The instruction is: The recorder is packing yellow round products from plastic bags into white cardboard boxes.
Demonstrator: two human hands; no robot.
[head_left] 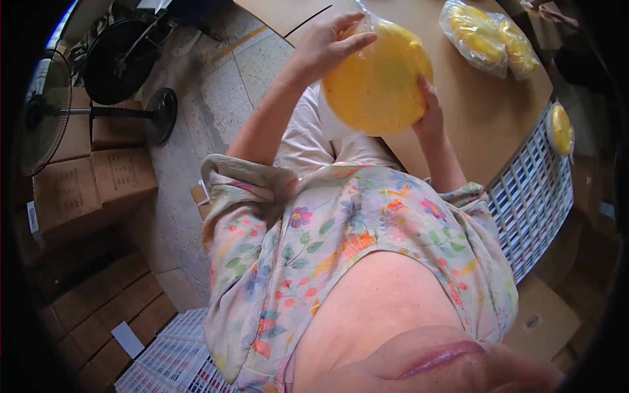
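Observation:
Above my lap, at the edge of a cardboard-covered table (406, 150), I hold up a clear plastic bag with a flat, round yellow thing (373, 92) inside. What kind of thing it is, I cannot make out. My left hand (331, 46) is at the upper left of the bag, its thumb and fingers closed on the plastic near the top. At the lower right edge, my right hand (430, 114) grips the bag, with some fingers hidden behind it. Further right on the table lie several similar yellow things in clear bags (481, 36).
A white plastic crate (534, 190) stands at the right, with another bagged yellow thing (561, 130) on it. Another person's hand (557, 14) shows at the far right. Cardboard boxes (95, 180) and a standing fan (46, 114) are at left; another crate (173, 350) stands lower left.

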